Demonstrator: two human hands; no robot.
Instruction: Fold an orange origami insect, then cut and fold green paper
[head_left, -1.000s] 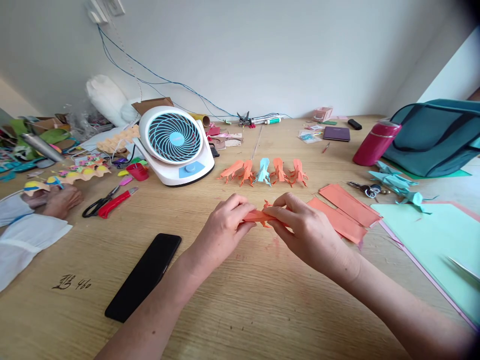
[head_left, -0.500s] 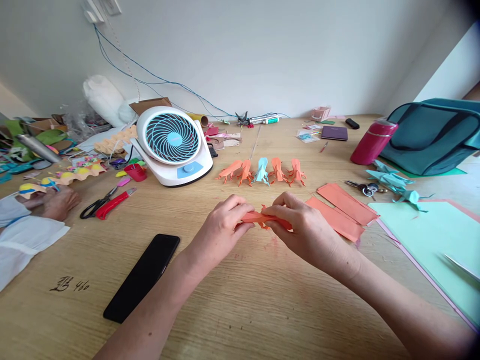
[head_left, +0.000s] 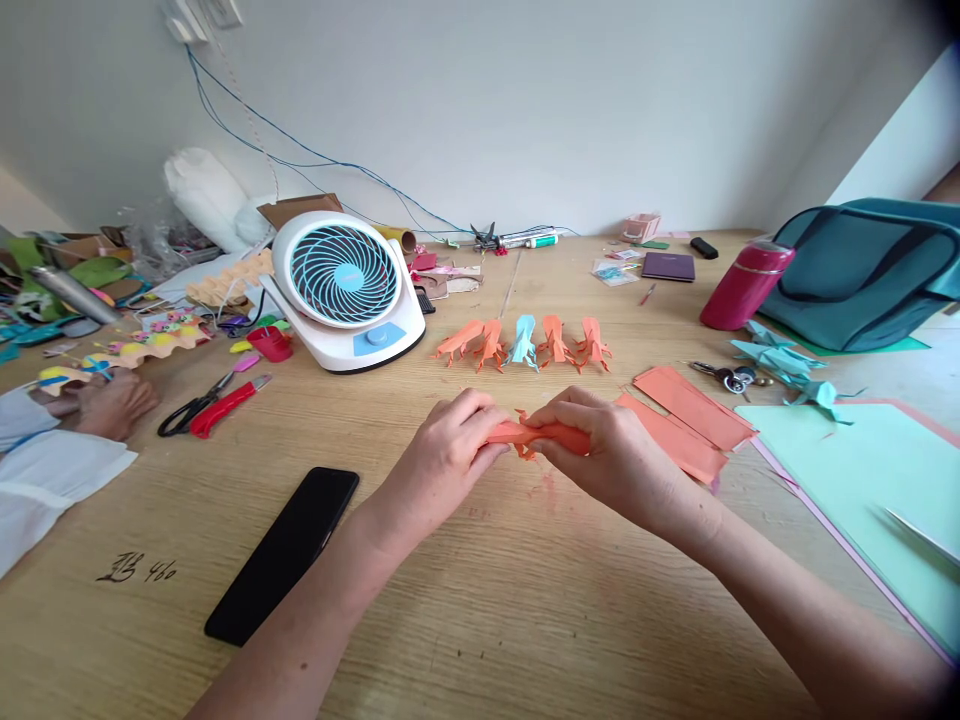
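Between my two hands, just above the table, is an orange folded paper insect [head_left: 513,433] with thin legs sticking out below and behind. My left hand [head_left: 459,440] pinches its left end between thumb and fingers. The right end is gripped by my right hand [head_left: 600,440], whose fingers lie along the top with the thumb underneath. My fingers hide part of the paper at both ends. Beyond my hands stands a row of finished paper insects, several orange [head_left: 553,340] and one light blue [head_left: 523,340]. Orange paper strips [head_left: 694,407] lie beside my right hand.
A white fan [head_left: 345,285] stands behind left; a black phone [head_left: 285,550] lies by my left forearm. Scissors [head_left: 195,405] and a red-handled cutter [head_left: 225,408] are left, near another person's hands [head_left: 112,400]. Right are keys [head_left: 731,377], blue paper insects [head_left: 787,365], a bottle [head_left: 746,285] and green sheets [head_left: 847,480].
My right hand has shifted slightly, its fingers lying flatter along the paper insect. My left hand keeps its pinch almost unmoved.
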